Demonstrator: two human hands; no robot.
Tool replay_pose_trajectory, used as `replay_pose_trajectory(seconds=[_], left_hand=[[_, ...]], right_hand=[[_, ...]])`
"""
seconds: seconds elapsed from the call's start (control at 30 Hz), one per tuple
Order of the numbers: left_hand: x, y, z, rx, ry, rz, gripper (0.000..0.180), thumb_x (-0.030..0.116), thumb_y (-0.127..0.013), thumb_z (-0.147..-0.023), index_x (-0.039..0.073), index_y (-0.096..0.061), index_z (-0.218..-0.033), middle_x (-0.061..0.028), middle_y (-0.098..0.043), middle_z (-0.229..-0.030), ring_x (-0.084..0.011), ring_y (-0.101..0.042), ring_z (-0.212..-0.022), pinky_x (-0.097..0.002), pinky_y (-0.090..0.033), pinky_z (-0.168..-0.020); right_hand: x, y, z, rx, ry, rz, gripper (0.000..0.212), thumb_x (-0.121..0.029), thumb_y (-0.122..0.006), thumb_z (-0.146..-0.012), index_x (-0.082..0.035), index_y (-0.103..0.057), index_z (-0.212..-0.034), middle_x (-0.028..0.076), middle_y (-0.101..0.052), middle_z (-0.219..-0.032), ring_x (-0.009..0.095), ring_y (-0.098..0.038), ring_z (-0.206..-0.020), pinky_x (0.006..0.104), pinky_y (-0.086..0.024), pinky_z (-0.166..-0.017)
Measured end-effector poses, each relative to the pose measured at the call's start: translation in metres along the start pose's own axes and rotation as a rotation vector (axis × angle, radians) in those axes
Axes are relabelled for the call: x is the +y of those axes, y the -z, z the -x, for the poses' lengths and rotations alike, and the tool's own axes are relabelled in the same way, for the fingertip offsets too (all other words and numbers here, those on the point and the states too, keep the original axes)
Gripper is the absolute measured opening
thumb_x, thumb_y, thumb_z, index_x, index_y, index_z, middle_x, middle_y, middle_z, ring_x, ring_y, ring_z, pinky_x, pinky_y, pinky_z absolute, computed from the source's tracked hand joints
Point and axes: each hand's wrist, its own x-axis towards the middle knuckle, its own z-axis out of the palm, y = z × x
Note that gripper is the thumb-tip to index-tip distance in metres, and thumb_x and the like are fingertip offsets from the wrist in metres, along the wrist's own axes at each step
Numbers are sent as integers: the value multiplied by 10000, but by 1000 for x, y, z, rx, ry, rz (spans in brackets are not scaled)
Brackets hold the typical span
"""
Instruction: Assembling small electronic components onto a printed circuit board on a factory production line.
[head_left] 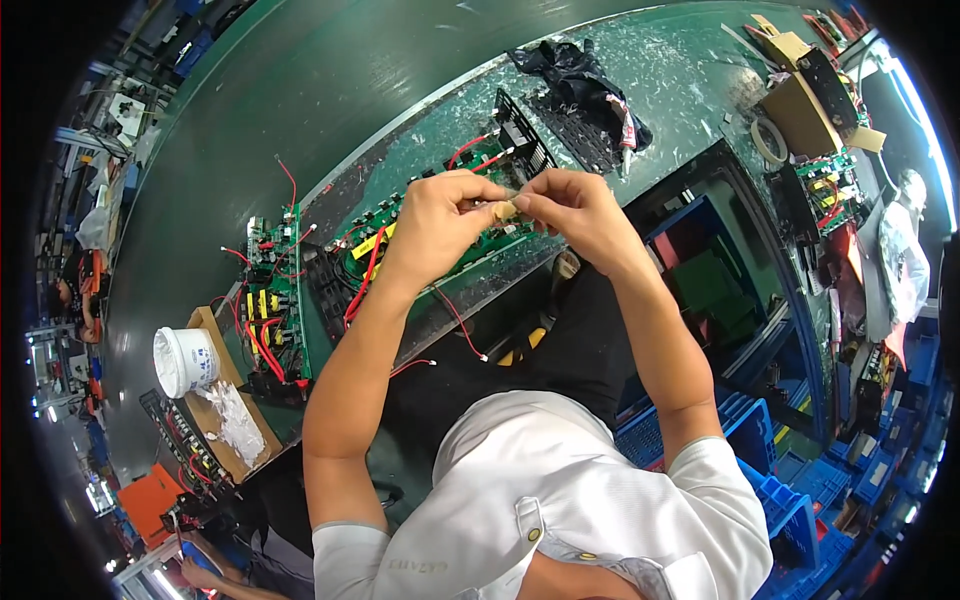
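My left hand and my right hand meet fingertip to fingertip above the work table. Both are closed in a pinch around a small pale yellow piece; its kind is too small to make out. Beneath them lies a long green circuit board with yellow-wrapped parts, partly hidden by my left hand and forearm. Thick red wires run along its left part, and a thin red lead hangs over the table's near edge. A black slotted metal panel stands at the board's far right end.
Another populated board lies to the left, near a white tub and a cardboard tray. Black plastic sheeting and a white-and-red tube lie far right of centre. A dark frame and blue crates are at my right.
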Motion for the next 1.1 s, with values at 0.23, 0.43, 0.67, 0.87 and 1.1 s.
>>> replay_pose_trajectory(seconds=[0.23,0.43,0.67,0.87,1.1], left_hand=[[-26,20,-10,-18,151,182,149,34,-756,-852,-10,-744,-994,-22,-717,-853,-59,-623,-770,-209,-481,-706],[-27,14,-12,63,95,263,158,35,-757,-851,-10,-749,-1002,-12,-715,-830,-56,-613,-735,-215,-482,-678],[-32,14,-15,215,88,394,152,13,-741,-858,-52,-733,-995,-41,-715,-879,-77,-632,-792,-224,-506,-742],[-37,12,-25,230,109,25,240,141,-783,-802,31,-766,-1015,-50,-735,-809,-77,-591,-681,-261,-477,-638],[-35,10,-22,268,86,-51,218,136,-778,-804,32,-769,-996,-85,-753,-879,-126,-672,-763,-274,-511,-713]], right_hand=[[-16,9,-47,452,591,660,368,-191,-710,-911,-13,-617,-1220,142,-669,-1129,210,-659,-986,320,-515,-831],[17,15,-75,98,120,317,534,-271,-595,-1006,0,-460,-1447,197,-588,-1365,220,-560,-1242,331,-411,-1062],[13,0,-43,-14,240,342,459,-79,-549,-1000,-45,-478,-1453,143,-627,-1324,174,-575,-1196,307,-434,-1018],[8,-18,-16,31,197,202,456,-53,-518,-1008,-61,-477,-1463,126,-630,-1314,129,-557,-1174,288,-424,-1025],[9,-16,-19,-28,172,225,457,-27,-510,-1004,-42,-478,-1459,111,-633,-1298,120,-551,-1171,280,-420,-1023]])
